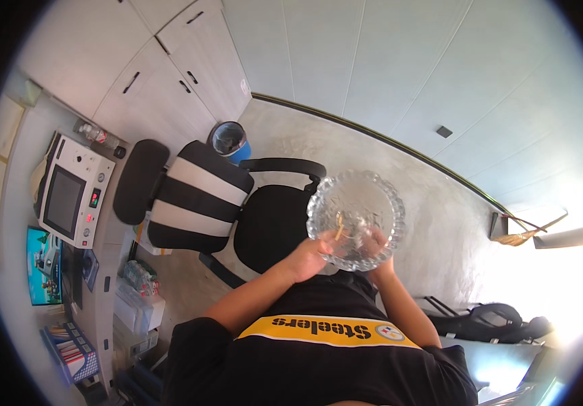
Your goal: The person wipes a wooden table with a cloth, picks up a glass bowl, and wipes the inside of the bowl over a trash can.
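Note:
A round, clear glass bowl [355,186] with a scalloped rim is held up in front of my body, its wide face toward the view. My left hand [310,258] grips its lower left edge. On the lower right side, my right hand [380,262] has hold of the same bowl. Some fingers show blurred through the glass, behind or under it. A small yellowish streak shows near the middle of the bowl; I cannot tell whether it is inside or a reflection.
An office chair [196,196] with a black and white back stands close on the left. Behind it is a blue bin [232,142]. A desk at far left carries a white machine [75,189] and a monitor [46,265]. A black bag [487,321] lies at right.

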Tool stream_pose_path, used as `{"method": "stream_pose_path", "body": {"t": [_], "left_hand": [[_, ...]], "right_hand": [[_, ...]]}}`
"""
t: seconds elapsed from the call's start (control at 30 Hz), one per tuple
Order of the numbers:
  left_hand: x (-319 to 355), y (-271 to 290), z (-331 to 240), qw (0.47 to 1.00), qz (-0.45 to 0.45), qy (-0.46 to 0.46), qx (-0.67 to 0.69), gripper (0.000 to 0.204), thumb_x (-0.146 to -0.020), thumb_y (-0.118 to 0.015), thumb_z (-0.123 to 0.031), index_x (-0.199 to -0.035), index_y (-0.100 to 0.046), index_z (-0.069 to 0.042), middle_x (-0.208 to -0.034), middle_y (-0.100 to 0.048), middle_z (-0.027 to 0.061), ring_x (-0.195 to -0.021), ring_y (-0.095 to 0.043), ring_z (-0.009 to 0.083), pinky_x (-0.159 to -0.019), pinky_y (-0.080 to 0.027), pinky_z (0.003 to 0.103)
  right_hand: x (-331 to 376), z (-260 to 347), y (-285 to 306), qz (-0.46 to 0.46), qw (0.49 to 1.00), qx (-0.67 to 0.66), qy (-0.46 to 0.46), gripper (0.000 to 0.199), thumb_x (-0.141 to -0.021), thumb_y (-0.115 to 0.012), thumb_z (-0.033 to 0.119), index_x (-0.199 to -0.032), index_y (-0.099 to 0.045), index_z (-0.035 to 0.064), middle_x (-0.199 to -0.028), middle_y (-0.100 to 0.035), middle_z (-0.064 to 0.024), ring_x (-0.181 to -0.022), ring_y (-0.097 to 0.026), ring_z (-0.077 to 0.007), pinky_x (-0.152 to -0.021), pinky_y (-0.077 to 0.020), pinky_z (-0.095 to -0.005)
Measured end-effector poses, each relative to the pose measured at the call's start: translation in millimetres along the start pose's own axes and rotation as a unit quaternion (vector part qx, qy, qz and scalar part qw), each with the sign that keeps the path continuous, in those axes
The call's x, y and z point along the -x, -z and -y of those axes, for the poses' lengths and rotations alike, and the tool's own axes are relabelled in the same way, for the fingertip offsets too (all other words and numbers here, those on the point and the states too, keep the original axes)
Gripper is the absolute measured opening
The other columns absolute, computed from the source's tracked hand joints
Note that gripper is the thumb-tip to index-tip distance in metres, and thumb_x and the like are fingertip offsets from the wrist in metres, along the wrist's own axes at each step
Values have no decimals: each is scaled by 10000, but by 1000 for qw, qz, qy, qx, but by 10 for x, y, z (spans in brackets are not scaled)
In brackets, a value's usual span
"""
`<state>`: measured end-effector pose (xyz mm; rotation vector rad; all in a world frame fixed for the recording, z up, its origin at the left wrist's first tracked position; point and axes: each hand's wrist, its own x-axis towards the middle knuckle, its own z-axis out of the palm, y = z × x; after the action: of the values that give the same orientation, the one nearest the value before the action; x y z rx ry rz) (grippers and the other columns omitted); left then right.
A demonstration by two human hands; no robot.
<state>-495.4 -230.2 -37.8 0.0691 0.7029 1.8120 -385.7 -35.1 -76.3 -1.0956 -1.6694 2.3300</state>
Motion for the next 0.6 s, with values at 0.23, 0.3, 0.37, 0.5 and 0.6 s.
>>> {"method": "stream_pose_path", "body": {"t": [0.23,0.3,0.37,0.5,0.6], "left_hand": [[-1440,48,-849,986,-136,-88,33,808,-748,-526,-168,-1514,-427,68,-1597,-466,232,-1490,-436,431,-1203,-401,561],[-1804,-67,-1125,981,-160,-101,38,802,-755,-501,-162,-1517,-420,74,-1603,-460,235,-1490,-433,439,-1204,-396,565],[-2022,-96,-1353,979,-148,-121,65,811,-775,-474,-127,-1556,-377,69,-1613,-456,215,-1496,-432,413,-1219,-370,561],[-2262,-89,-1552,966,-168,-166,103,822,-769,-518,-151,-1552,-388,63,-1620,-448,213,-1501,-425,412,-1218,-372,546],[-2481,43,-1736,954,-194,-198,116,859,-754,-582,-190,-1555,-389,54,-1630,-429,223,-1508,-414,417,-1215,-379,539]], "right_hand": [[-2177,1681,931,135,963,-230,-25,370,-989,-574,-35,-1353,-612,21,-1182,-677,-80,-1092,-657,-219,-908,-550,-382],[-2671,2208,959,195,964,-182,-22,417,-968,-576,-35,-1372,-617,62,-1178,-687,-71,-1084,-664,-223,-919,-552,-398],[-3105,2615,900,257,957,-131,-33,552,-926,-582,-65,-1457,-577,87,-1231,-673,-64,-1080,-662,-211,-935,-551,-398],[-3748,3072,438,324,944,-40,-34,779,-903,-608,-97,-1624,-368,72,-1193,-654,-82,-1058,-642,-203,-966,-504,-367],[-4231,3345,-76,362,931,1,-52,792,-899,-605,-91,-1633,-356,73,-1180,-663,-80,-1076,-638,-201,-979,-492,-353]]}}
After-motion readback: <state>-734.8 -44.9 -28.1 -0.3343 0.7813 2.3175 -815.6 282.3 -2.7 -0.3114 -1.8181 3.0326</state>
